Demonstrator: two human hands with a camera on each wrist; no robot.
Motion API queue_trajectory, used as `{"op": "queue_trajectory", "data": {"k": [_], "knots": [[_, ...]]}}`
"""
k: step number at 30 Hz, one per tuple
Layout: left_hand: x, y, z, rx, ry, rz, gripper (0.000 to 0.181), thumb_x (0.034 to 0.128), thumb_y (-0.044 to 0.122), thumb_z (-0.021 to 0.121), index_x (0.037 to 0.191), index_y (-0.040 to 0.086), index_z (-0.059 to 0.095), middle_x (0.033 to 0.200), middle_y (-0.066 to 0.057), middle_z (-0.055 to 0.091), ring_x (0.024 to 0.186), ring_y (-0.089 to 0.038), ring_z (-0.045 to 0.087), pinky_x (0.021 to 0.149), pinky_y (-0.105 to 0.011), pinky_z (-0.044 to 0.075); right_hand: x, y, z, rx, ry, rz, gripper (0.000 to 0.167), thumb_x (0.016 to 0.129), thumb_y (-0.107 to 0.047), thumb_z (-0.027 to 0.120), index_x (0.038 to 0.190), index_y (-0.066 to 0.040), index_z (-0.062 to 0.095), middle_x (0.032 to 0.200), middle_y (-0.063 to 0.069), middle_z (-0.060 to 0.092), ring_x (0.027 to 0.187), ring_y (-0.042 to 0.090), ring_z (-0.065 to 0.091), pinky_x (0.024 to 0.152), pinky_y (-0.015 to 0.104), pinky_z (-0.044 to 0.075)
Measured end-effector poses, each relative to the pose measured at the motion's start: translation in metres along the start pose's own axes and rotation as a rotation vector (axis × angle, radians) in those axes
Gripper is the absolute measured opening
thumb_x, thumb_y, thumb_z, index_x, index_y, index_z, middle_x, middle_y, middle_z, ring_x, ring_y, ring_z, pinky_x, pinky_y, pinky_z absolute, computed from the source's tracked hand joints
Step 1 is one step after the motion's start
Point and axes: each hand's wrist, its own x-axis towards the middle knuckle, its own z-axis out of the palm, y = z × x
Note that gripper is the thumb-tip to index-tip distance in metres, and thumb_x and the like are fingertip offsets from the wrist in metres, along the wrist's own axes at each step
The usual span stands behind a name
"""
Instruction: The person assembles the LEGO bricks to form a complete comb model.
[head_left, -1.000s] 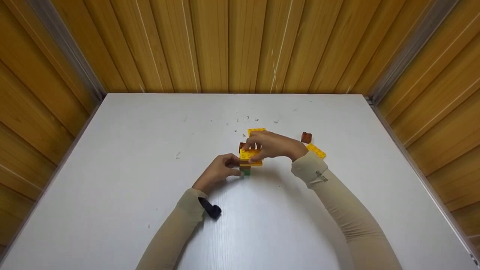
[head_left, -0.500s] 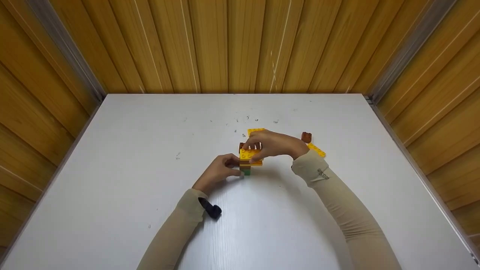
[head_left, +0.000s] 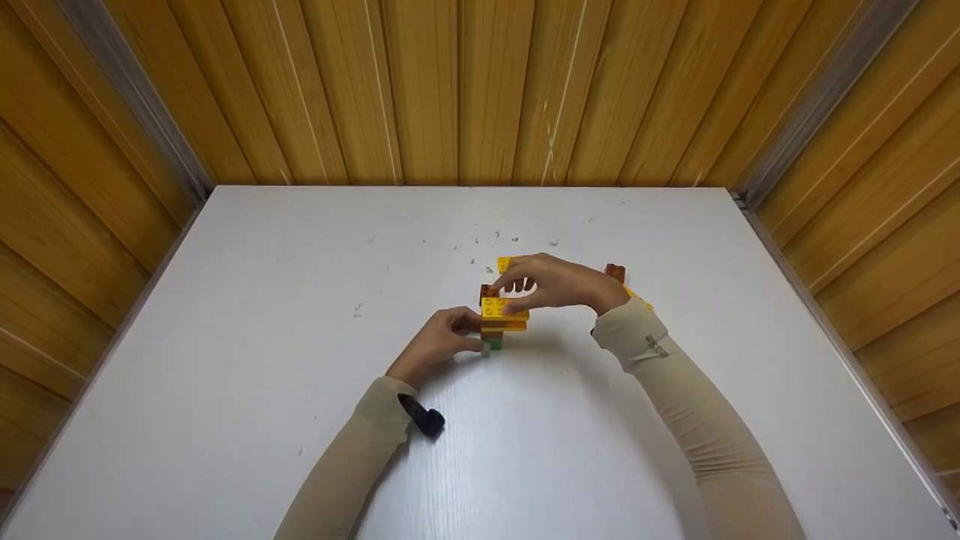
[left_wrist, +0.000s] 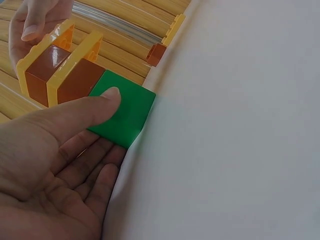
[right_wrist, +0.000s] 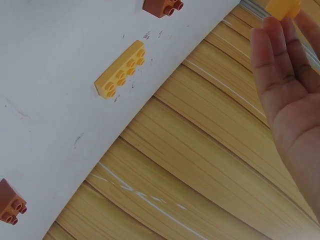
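Note:
A small tower stands on the table, with a green brick [head_left: 492, 344] [left_wrist: 125, 107] at its base, then brown bricks [left_wrist: 80, 77] alternating with yellow plates that jut to the right. My left hand [head_left: 435, 343] [left_wrist: 55, 165] grips the green brick, its thumb flat on one face. Over the top yellow plate [head_left: 493, 307] [left_wrist: 25, 75] is my right hand [head_left: 559, 285] [right_wrist: 295, 95], fingers loosely bent and thumb close to the studs; in the left wrist view the thumb looks clear of the plate. Whether its other fingertips touch is unclear.
Behind the tower lie a brown brick [head_left: 487, 291] [right_wrist: 159, 6] and a yellow plate [head_left: 503, 264] [right_wrist: 120, 70]. Farther right, another brown brick [head_left: 615, 273] [right_wrist: 10, 202] lies by a yellow plate [head_left: 639, 298], partly hidden by my right wrist. Wood-patterned panels surround the white table [head_left: 262, 300].
My right hand has shifted slightly right and its fingers have lifted from the top plate, showing more of its studs. My left hand keeps its grip.

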Motion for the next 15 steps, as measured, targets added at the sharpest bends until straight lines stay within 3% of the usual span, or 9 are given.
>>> {"op": "queue_trajectory", "data": {"k": [4, 15], "knots": [[0.0, 0.001, 0.0, -0.001, -0.003, 0.004, 0.033, 0.0782, 0.01, 0.077, 0.109, 0.009, 0.066, 0.116, -0.007, 0.069, 0.111, -0.021, 0.063, 0.102, -0.039, 0.045, -0.004, 0.004, -0.005, 0.015, 0.03, 0.04, 0.039, 0.089, -0.03, 0.068, 0.121, -0.008, 0.065, 0.115, 0.012, 0.063, 0.105, 0.031, 0.06, 0.092, 0.045, 0.05], [0.0, 0.0, 0.001, -0.055, 0.001, -0.024, 0.034, 0.076, 0.009, 0.078, 0.108, 0.008, 0.065, 0.116, -0.008, 0.067, 0.11, -0.021, 0.062, 0.101, -0.037, 0.047, -0.015, 0.025, -0.015, 0.044, 0.122, 0.1, 0.035, 0.089, -0.022, 0.069, 0.12, -0.007, 0.066, 0.115, 0.009, 0.064, 0.109, 0.027, 0.06, 0.097, 0.046, 0.049]]}}
